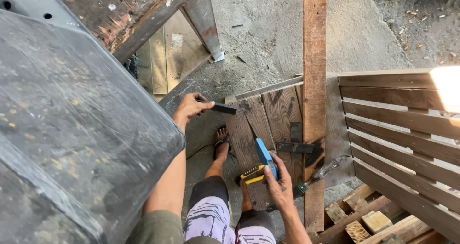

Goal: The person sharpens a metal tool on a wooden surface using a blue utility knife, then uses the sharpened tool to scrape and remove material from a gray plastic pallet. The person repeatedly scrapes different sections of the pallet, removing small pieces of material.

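Left hand [190, 106] out wide, pinching dark flat metal strip [221, 107] just above weathered boards [258, 129]. Right hand [279, 179] wrapped round blue-and-yellow tool [262, 163], held low over same boards. Black hinge [296, 147] already lying on planks beside long upright plank [314, 81], hammer [318, 173] resting nearby. Strip not yet set down; fixing seemingly still ahead.

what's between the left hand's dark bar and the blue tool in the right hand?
Head view: weathered wooden planks span the gap between the dark bar in the left hand and the blue tool in the right hand.
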